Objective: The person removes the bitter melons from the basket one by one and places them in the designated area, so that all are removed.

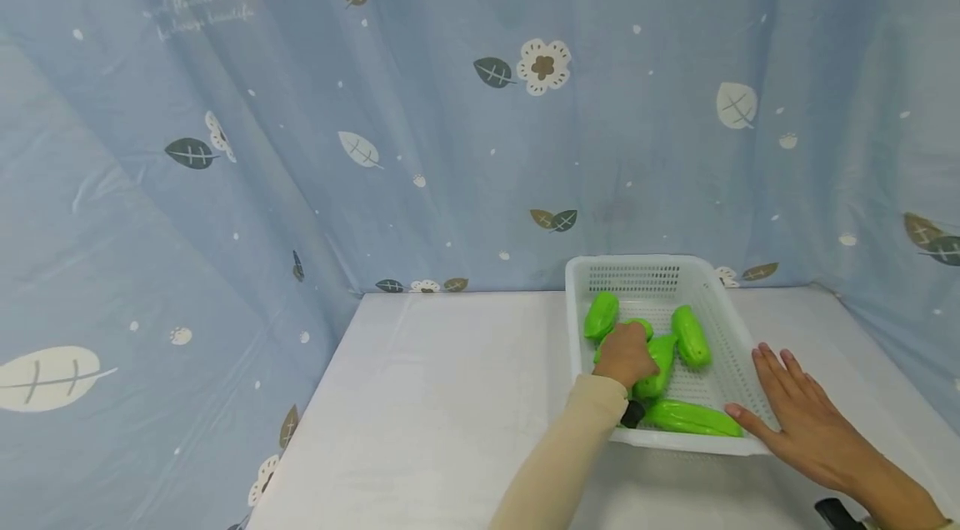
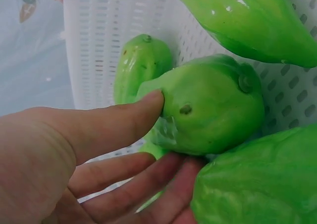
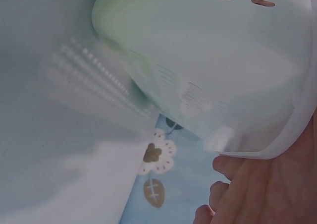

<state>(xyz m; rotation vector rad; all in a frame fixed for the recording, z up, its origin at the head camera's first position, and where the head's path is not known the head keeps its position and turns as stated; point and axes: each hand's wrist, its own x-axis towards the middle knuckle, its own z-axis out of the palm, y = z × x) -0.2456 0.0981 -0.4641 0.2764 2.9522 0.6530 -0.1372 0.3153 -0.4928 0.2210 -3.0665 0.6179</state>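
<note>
Glossy green chayote-like vegetables lie in a white perforated basket (image 1: 637, 270). My left hand (image 1: 627, 353) reaches into the basket. In the left wrist view, its thumb lies on one rounded green vegetable (image 2: 218, 102) and its fingers curl below, holding it between them. Beside it are an oblong green vegetable (image 2: 143, 60) and a bigger pale-lit one (image 2: 262, 179) at lower right. My right hand (image 1: 813, 422) lies with straight fingers along the basket's right rim, the thumb near the front corner. In the right wrist view, fingers (image 3: 247, 189) touch the basket's outer side.
Inside the basket, a long ridged green vegetable (image 1: 693, 417) lies along the front wall, and another (image 1: 691, 337) by the right side. The basket stands on a white table (image 1: 450, 380). A blue curtain (image 1: 450, 122) with leaf and flower prints hangs behind and at the left.
</note>
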